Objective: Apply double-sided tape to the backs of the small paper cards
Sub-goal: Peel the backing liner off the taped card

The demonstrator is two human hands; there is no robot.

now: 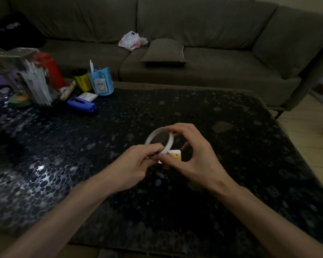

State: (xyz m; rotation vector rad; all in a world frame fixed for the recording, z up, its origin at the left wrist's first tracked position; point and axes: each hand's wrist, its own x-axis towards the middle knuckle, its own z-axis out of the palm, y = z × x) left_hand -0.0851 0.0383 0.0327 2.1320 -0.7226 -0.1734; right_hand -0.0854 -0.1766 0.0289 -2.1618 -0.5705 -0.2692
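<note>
Above the pebble-patterned table (231, 146), the right hand (196, 161) grips the white double-sided tape roll (153, 134), fingers curled over its rim. The left hand (134, 168) pinches the roll's lower edge (blurred). 1 small printed card (175, 155) shows between them.

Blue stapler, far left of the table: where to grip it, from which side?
Grip the blue stapler across its narrow width at mid-body, coming from above and the near side. It lies flat, long axis roughly left-right; bare table lies in front, while a white box and blue cup crowd its far side. Judgement only; the frame is dim.
</note>
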